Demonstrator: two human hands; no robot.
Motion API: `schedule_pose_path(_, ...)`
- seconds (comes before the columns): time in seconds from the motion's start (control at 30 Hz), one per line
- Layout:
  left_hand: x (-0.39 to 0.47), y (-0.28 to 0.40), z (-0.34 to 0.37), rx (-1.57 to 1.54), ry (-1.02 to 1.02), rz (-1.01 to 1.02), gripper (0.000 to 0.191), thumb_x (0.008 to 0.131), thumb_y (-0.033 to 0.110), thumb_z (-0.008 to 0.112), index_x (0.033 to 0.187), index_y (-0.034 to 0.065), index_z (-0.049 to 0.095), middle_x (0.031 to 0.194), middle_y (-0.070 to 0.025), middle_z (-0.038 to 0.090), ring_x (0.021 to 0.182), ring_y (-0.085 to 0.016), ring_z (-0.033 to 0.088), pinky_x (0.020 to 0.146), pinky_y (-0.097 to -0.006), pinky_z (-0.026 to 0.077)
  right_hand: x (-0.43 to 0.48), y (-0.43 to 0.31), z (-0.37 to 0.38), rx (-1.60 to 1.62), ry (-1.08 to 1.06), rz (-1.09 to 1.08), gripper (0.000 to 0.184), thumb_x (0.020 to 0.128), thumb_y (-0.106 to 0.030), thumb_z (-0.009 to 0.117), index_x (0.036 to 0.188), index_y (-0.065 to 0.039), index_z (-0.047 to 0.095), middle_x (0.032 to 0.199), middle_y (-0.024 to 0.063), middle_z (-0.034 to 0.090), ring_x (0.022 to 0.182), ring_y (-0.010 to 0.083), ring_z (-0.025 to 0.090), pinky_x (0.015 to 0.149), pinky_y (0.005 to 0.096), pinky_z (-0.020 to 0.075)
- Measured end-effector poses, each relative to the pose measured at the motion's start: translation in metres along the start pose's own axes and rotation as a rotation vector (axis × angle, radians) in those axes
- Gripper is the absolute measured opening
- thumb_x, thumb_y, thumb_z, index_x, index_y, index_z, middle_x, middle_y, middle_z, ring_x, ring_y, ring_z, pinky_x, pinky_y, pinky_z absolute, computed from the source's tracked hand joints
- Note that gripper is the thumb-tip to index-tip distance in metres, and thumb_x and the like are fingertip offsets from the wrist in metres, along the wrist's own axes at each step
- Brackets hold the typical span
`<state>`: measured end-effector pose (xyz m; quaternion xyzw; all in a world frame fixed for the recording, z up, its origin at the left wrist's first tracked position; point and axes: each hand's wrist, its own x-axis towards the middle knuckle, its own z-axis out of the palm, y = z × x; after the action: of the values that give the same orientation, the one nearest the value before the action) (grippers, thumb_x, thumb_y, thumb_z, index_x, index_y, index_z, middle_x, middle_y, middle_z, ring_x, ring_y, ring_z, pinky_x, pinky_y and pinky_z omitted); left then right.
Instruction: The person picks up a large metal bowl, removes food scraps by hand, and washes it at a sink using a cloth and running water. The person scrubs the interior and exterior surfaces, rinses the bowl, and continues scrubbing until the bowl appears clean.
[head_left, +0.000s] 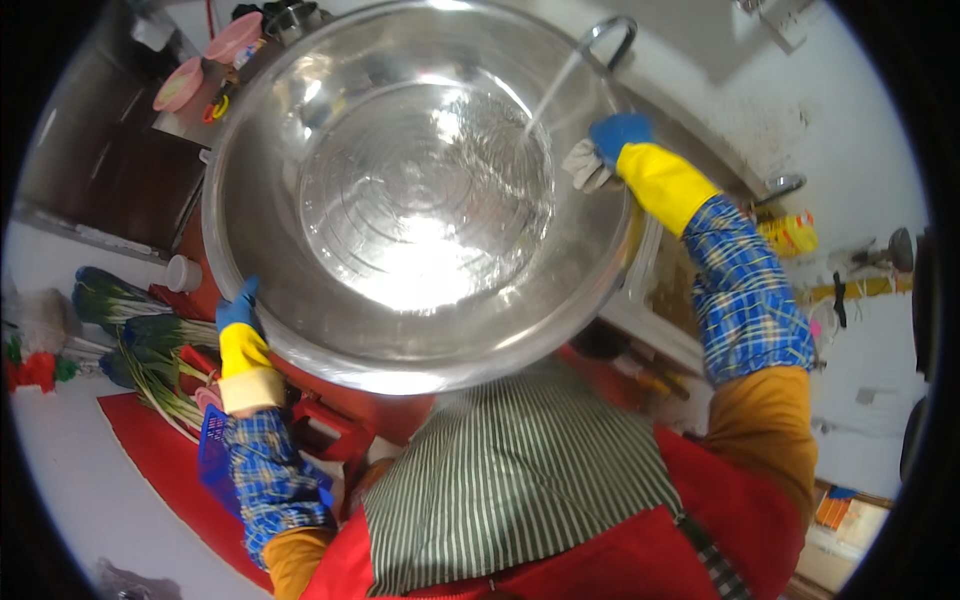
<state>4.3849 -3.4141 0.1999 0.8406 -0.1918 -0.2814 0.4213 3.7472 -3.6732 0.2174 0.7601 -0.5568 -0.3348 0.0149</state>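
A large round stainless steel basin (292, 330) fills the middle of the head view, with shallow water (420, 195) in its bottom. From a curved metal faucet (611, 34) at the upper right, a stream falls into that water. My right hand (622, 139), in a blue and yellow rubber glove, presses a pale wet cloth (589, 166) on the basin's inner right wall. My left hand (241, 311), gloved alike, grips the basin's rim at the lower left, fingers over the edge.
Bundles of green onions (165, 330) lie at the left by a blue plastic basket (217, 457) and a small white tub (183, 274). Pink bowls (180, 84) and scissors with yellow handles (217, 109) sit at the upper left. A yellow package (789, 234) is at the right.
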Motion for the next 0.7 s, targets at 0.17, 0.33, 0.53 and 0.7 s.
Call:
schedule_pose_path(0.17,-0.028,0.018,0.003,-0.062,0.024,0.139,0.085,0.076,0.028,0.086,0.141,-0.0069,0.043,0.131,-0.0228,0.058,0.108,-0.03,0.06,0.093,-0.0419,0.05,0.052,-0.042,0.05,0.428,0.163,-0.674,0.041,0.089,-0.035,0.07,0.128,-0.022,0.064,0.12,0.0126,0.068,0.11,0.0317,0.066,0.093,0.0393,0.0517)
schedule_pose_path(0.33,-0.171,-0.059,0.048,-0.479,0.078,-0.074,0.08,0.079,0.006,0.081,0.145,-0.0092,0.038,0.14,-0.019,0.051,0.121,-0.027,0.054,0.106,-0.0363,0.042,0.043,-0.078,0.046,0.344,0.022,-0.408,0.046,0.088,-0.028,0.068,0.131,-0.018,0.061,0.125,0.0151,0.066,0.112,0.0366,0.064,0.098,0.0422,0.0489)
schedule_pose_path(0.53,-0.091,-0.044,0.016,-0.461,-0.076,-0.031,0.06,0.079,0.003,0.077,0.133,-0.007,0.053,0.121,-0.0165,0.065,0.103,-0.028,0.062,0.096,-0.0383,0.049,-0.001,-0.146,0.029,0.275,-0.208,-0.787,0.091,0.074,-0.032,0.078,0.153,-0.017,0.036,0.156,0.019,0.036,0.141,0.0354,0.041,0.117,0.0445,0.0343)
schedule_pose_path(0.7,0.016,0.0,-0.016,-0.086,0.002,0.161,0.055,0.083,0.019,0.08,0.128,-0.0029,0.057,0.115,-0.0132,0.068,0.096,-0.024,0.065,0.086,-0.036,0.053,-0.008,-0.186,0.001,0.467,-0.694,-0.821,0.016,0.088,-0.029,0.065,0.095,-0.015,0.065,0.09,0.0095,0.064,0.079,0.0236,0.062,0.067,0.0337,0.0478)
